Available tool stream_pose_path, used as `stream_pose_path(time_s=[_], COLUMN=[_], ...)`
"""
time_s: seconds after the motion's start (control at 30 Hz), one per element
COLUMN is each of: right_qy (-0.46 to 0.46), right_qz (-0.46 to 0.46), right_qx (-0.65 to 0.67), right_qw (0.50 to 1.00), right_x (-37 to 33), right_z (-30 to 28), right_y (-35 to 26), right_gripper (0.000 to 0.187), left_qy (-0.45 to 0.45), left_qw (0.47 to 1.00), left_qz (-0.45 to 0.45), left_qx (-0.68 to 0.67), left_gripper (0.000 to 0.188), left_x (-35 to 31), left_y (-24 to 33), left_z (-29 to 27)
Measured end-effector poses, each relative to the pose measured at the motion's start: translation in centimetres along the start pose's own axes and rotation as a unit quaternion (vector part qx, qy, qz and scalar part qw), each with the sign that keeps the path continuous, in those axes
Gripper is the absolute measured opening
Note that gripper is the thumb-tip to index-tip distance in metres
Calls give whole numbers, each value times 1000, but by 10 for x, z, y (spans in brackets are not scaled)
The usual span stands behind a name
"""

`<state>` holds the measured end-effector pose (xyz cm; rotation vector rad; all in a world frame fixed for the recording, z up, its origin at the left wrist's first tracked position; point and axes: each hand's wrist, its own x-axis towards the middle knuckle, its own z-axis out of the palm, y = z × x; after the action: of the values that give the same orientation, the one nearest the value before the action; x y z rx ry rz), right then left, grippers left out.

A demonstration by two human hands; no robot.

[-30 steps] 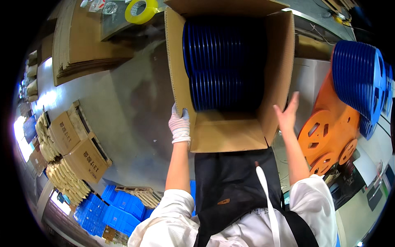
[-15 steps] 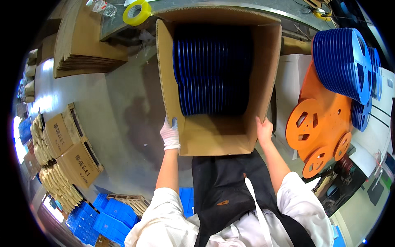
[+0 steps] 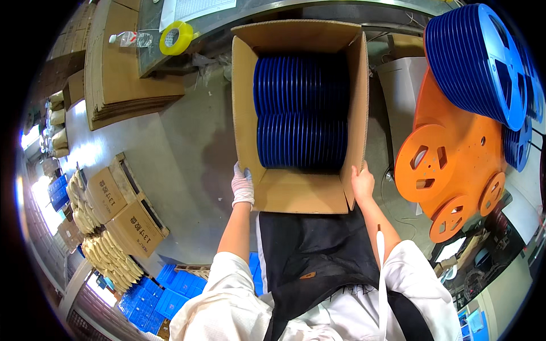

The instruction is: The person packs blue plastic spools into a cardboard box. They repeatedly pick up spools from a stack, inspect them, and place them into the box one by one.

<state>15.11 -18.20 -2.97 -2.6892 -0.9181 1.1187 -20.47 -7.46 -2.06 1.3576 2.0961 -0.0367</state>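
Note:
Between my hands is a brown cardboard box (image 3: pixel 304 193) with its top flaps up. Two rows of blue plastic reels (image 3: pixel 301 141) stand on edge inside it, packed close together; the right-hand ones lie in shadow. My left hand (image 3: pixel 243 186), in a whitish knit glove, is closed on the box's near left edge. On the near right edge my bare right hand (image 3: pixel 362 183) grips the cardboard, thumb toward the inside. The fingers on the outer sides are partly hidden.
A metal-edged table (image 3: pixel 318 7) runs beyond the box, with a yellow tape roll (image 3: pixel 176 38) and a plastic bottle (image 3: pixel 132 39). Flattened cardboard (image 3: pixel 122 85) is stacked at left. To the right, an orange stand (image 3: pixel 455 153) carries more blue reels (image 3: pixel 469 62). Blue crates (image 3: pixel 179 290) sit lower left.
The box now appears squarer to my view, and more of the reels shows. Both hands keep hold of it. My view has shifted, so the surroundings sit differently.

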Motion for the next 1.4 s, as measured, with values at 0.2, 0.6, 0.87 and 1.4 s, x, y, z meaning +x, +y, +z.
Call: stream_pose_path(time_s=[0.2,0.6,0.87,1.4], right_qy=[109,161,92,195], right_qz=[-125,-108,-16,-298], right_qx=[28,51,-116,-271], right_qw=[986,980,989,894], right_x=[-3,120,191,214], right_z=[-15,61,73,82], right_y=[-30,-118,-135,-130], right_gripper=[56,51,35,26], left_qy=[-105,-320,-304,-300], left_qw=[905,825,813,858], left_qz=[-98,142,189,162], left_qx=[-401,444,459,384], left_gripper=[61,59,55,52], left_x=[7,58,88,71], left_y=[-3,-98,-81,-84], left_z=[-12,-4,-26,-14])
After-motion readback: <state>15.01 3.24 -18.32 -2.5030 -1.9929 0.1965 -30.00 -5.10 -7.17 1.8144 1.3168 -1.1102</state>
